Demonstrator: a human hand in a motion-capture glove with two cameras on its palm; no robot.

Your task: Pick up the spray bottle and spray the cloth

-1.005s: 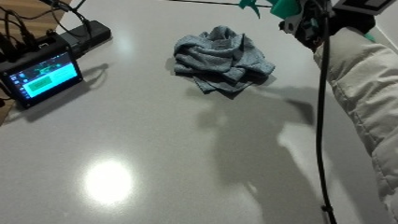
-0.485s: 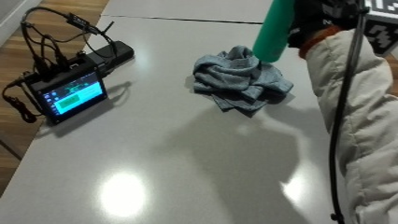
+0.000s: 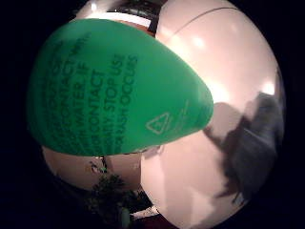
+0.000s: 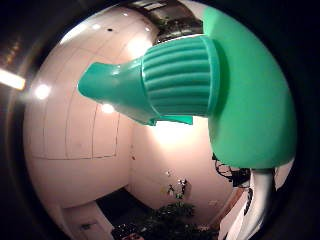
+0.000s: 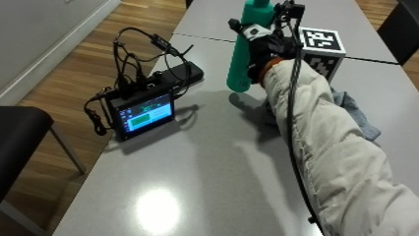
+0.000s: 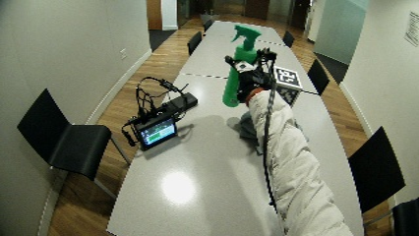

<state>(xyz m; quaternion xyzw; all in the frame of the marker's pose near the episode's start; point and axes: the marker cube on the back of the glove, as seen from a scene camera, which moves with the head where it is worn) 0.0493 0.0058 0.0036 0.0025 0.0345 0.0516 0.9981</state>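
**Green spray bottle held aloft above the table, cloth behind the sleeve**

The gloved right hand point(image 5: 265, 46) holds the green spray bottle point(image 5: 243, 54) off the grey table point(image 5: 216, 162), its grip wrapped round the bottle's body about midway up. The bottle stands close to upright, base clear of the tabletop and casting a shadow beneath it. In the wide outside view the trigger head point(image 6: 245, 33) shows at the top with its nozzle pointing away from the person, toward the far end of the room.

The blue-grey cloth point(image 5: 357, 115) lies crumpled on the table, just beyond the white padded sleeve point(image 5: 327, 147), which hides most of it; it seems to sit below and to the side of the bottle, not touching it.

From the thumb side palm view, the ribbed collar point(image 4: 180, 75) and nozzle fill the near field. The little finger side shows the printed bottle wall close to the palm.

Near the table's left edge a small screen point(image 5: 142, 114) stands lit, cabled to a black box point(image 5: 173, 76).
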